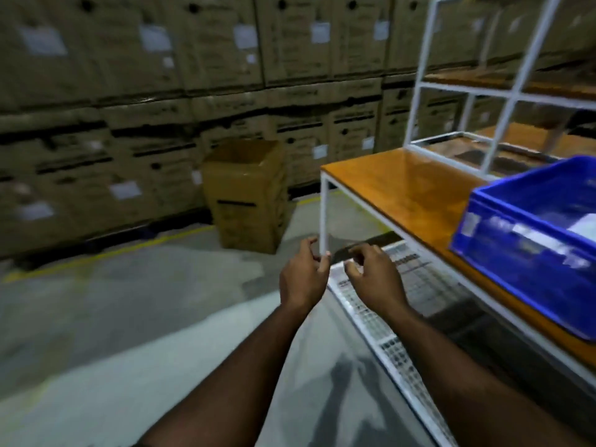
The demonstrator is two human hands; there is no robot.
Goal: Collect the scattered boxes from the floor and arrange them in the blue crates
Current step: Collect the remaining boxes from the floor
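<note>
A blue crate (529, 240) stands on the orange tabletop (403, 188) at the right, with a white box (583, 225) partly showing inside it. My left hand (303, 275) and my right hand (371, 275) are stretched out side by side in front of the table's white corner leg (323, 214), to the left of the crate. The fingers of both hands are loosely curled and nothing shows between them. No small boxes are visible on the floor in this blurred view.
An open brown carton (248, 195) stands on the grey floor behind the table corner. Stacked cartons (161, 108) form a wall at the back. A white wire shelf (387, 304) lies under the table, and a white frame rack (503, 88) rises above it.
</note>
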